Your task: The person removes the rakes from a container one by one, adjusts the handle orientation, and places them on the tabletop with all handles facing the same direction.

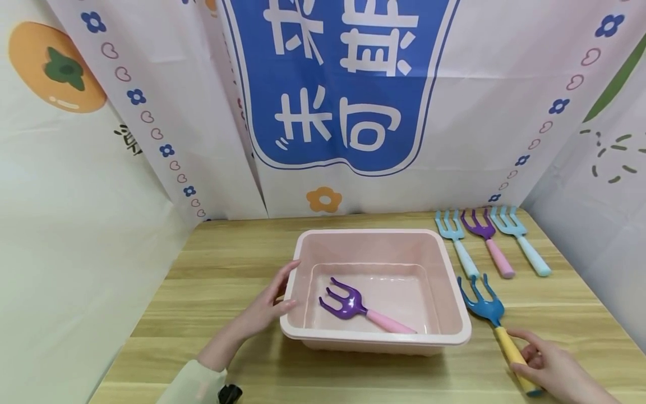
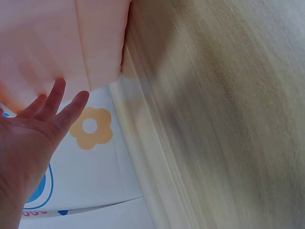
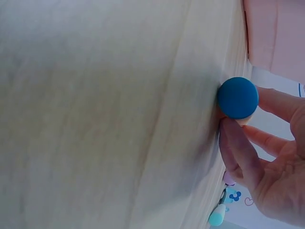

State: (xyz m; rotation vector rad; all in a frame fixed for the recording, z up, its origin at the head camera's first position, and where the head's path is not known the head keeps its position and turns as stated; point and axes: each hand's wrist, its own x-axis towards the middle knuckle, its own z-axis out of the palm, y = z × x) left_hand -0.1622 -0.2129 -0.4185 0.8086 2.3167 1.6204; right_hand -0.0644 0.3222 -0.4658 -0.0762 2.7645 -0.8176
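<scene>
A pink plastic basin (image 1: 373, 339) stands on the table, with a purple three-pronged hand rake (image 1: 347, 303) with a pink handle lying inside. My left hand (image 1: 264, 311) touches the basin's left side, and the left wrist view shows its extended fingers (image 2: 56, 98) against the outer wall. To the right of the basin lies a blue hand rake (image 1: 487, 308) with a yellow handle. My right hand (image 1: 555, 367) pinches that handle between thumb and fingers, close to its blue end cap (image 3: 238, 98). The rake's prongs point away from me.
Behind the blue rake, at the table's back right, lie a light-blue rake (image 1: 456, 238), a purple rake with a pink handle (image 1: 497, 252) and another light-blue rake (image 1: 525, 241). A printed cloth (image 1: 454, 140) hangs along the table's back edge. Wooden tabletop (image 1: 212, 280) extends left of the basin.
</scene>
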